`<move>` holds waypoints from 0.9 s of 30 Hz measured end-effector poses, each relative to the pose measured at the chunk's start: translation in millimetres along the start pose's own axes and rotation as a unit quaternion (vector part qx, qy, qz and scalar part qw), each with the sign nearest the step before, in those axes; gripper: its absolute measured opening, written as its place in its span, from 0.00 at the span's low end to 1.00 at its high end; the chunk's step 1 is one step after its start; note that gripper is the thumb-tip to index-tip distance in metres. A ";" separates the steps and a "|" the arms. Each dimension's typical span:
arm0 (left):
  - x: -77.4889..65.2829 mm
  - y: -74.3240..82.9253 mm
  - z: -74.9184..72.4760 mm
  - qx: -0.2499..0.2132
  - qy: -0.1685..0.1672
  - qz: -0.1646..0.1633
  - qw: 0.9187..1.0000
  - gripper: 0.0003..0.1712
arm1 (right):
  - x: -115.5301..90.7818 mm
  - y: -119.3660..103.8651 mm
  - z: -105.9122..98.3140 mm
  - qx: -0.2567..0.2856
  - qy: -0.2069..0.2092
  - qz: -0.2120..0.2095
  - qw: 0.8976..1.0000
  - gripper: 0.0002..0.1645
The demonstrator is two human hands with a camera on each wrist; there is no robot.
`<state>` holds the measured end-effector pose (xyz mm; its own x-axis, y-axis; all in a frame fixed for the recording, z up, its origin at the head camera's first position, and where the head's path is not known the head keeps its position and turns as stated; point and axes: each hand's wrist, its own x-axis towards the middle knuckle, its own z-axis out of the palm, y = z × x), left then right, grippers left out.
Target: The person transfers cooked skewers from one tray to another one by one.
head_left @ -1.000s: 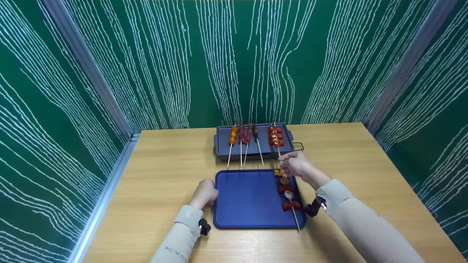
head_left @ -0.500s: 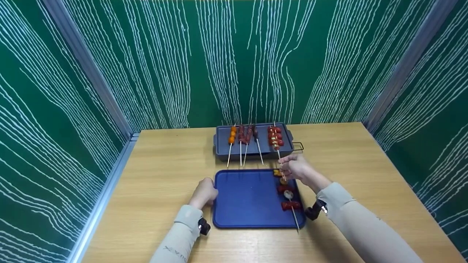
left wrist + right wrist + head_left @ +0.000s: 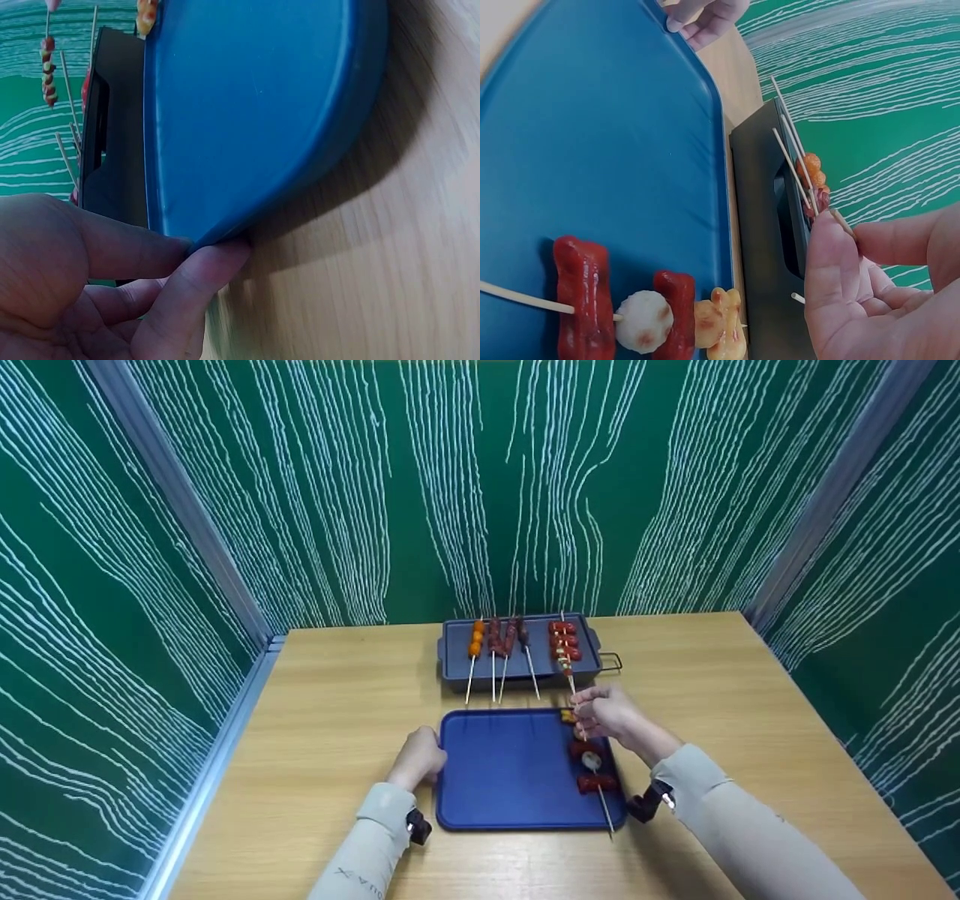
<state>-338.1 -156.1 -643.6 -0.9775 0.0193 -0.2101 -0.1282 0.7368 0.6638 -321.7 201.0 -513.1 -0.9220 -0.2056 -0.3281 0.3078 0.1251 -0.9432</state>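
My left hand (image 3: 418, 755) pinches the left rim of a blue tray (image 3: 510, 772) between thumb and finger; the left wrist view shows this grip close up. My right hand (image 3: 611, 714) pinches the bare stick of a skewer, whose small red and pale pieces (image 3: 49, 71) hang in the air in the left wrist view. From the head, that skewer (image 3: 566, 666) overlaps a red sausage skewer (image 3: 577, 641) on the dark grill pan (image 3: 541, 639). Under my right hand, along the tray's right side, lies a mixed skewer (image 3: 585, 300) with red, white and yellow pieces.
On the pan's left half lie an orange ball skewer (image 3: 476, 639) and several dark red meat skewers (image 3: 495, 636), sticks jutting over the front edge. A wire handle (image 3: 613, 661) sticks out at the pan's right. Green walls with white lines surround the wooden table (image 3: 330, 697).
My right hand has drawn slightly back toward me, bringing the held skewer's pieces lower over the pan's front. My left hand and the tray stay put.
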 end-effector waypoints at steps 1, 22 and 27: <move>-0.3 0.0 0.1 -0.002 0.000 0.001 1.000 0.21 | -0.6 0.6 0.2 0.001 -0.002 0.000 1.000 0.10; 1.3 -4.0 2.4 -0.005 0.010 0.018 1.000 0.19 | -13.7 16.4 5.7 -0.006 -0.006 0.005 1.000 0.10; 0.5 -2.6 0.7 -0.014 0.004 0.013 1.000 0.20 | -16.7 20.5 7.8 -0.006 -0.008 0.014 1.000 0.10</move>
<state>-338.1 -157.5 -645.9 -0.9817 0.0324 -0.1875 -0.1079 0.7169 0.6888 -298.2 199.4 -527.3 -0.9092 -0.2183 -0.3546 0.3296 0.1433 -0.9332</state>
